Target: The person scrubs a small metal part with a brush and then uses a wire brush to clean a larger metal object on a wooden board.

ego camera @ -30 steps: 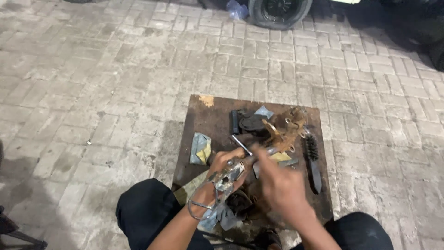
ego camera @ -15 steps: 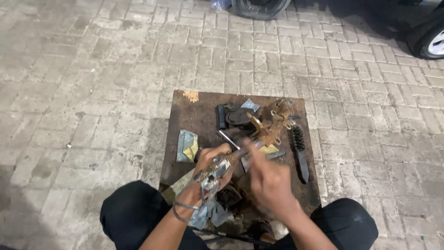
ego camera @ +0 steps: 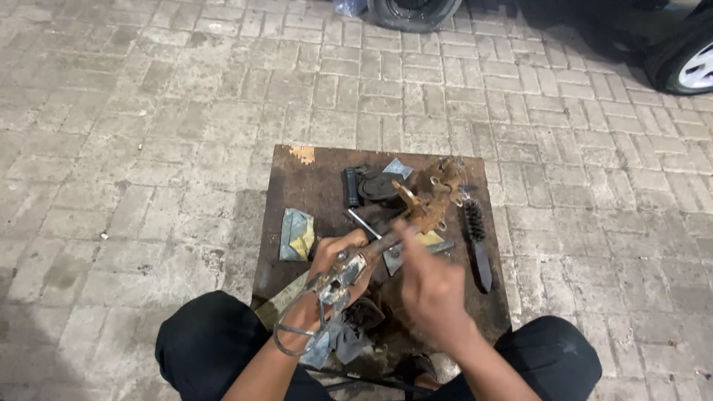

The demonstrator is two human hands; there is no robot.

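While left hand grips the metal lever part, right hand hovers blurred beside it, grip unclear, over the brown board.

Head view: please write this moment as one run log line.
left hand: grips metal part | right hand: at part | wire brush: on board

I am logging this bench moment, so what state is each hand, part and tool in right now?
Left hand: closed around the metal lever assembly.
Right hand: fingers at the rusty bracket, grip unclear.
Rusty bracket: heavily rusted, raised above the board.
Wire brush: lying flat, untouched.
Sandpaper piece: folded, lying flat.
Wooden board: flat on the paving, stained.
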